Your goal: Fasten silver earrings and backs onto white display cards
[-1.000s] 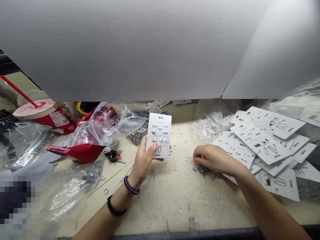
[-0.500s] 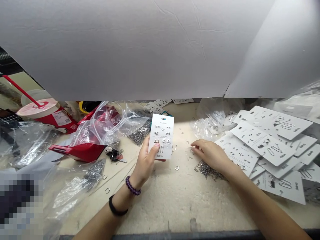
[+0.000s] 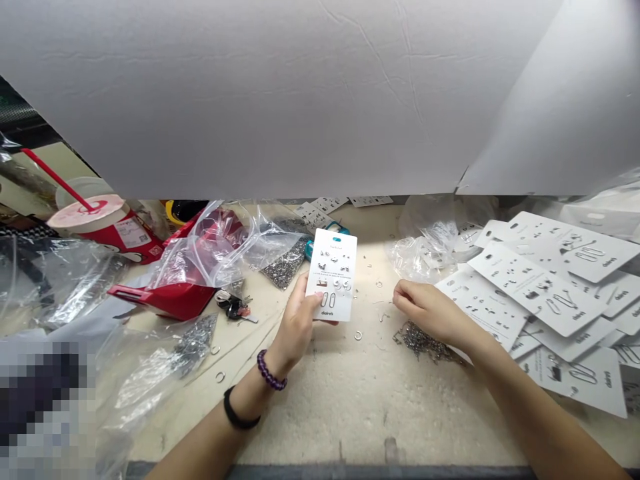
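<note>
My left hand (image 3: 296,327) grasps a Claire's earring card (image 3: 331,275) upright; my right hand (image 3: 427,313), fingertips drawn together, hovers beside a heap of small metal pieces (image 3: 423,341), any pinched piece unclear.

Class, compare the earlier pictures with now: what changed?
The right hand reached forward over the pile of small metal parts, then drew its fingers together just beyond it. The left hand still holds the white Claire's earring card; the loose ring nearby lies as before.

One left hand (image 3: 296,325), one right hand (image 3: 429,313), one held earring card (image 3: 331,275), one drink cup (image 3: 95,223), one red straw (image 3: 53,172)
</note>
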Action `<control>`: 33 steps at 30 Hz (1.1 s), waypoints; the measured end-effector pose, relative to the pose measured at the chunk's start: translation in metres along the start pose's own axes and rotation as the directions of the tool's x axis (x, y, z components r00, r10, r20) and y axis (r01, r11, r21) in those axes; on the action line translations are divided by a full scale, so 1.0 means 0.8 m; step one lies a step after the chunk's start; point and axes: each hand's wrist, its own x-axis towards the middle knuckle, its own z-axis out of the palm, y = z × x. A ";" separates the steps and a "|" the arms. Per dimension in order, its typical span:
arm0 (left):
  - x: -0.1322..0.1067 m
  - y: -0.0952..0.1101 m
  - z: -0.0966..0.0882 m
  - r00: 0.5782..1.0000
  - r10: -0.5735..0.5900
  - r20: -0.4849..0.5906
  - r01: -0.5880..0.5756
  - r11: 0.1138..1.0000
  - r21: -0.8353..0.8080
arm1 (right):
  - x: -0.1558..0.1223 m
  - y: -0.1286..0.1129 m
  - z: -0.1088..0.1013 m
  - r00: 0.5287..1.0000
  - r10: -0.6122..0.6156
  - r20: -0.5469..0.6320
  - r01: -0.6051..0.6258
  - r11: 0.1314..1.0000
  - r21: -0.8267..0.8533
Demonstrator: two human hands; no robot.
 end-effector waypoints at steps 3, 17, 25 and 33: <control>0.000 0.003 0.002 1.000 -0.014 -0.012 0.014 1.000 0.005 | 0.000 -0.001 -0.002 0.998 -0.037 0.050 0.031 0.991 0.132; -0.003 0.004 0.007 0.999 -0.034 0.004 0.034 0.999 -0.034 | -0.007 -0.015 0.006 0.986 -0.163 -0.016 0.162 0.954 0.251; 0.000 -0.001 0.004 0.998 -0.005 -0.057 0.002 0.998 -0.061 | -0.007 -0.020 0.028 0.940 -0.333 0.072 0.337 0.939 -0.060; 0.001 -0.004 0.004 0.998 -0.022 -0.055 0.018 0.998 -0.065 | -0.008 -0.022 0.040 0.916 -0.393 0.076 0.400 0.889 -0.222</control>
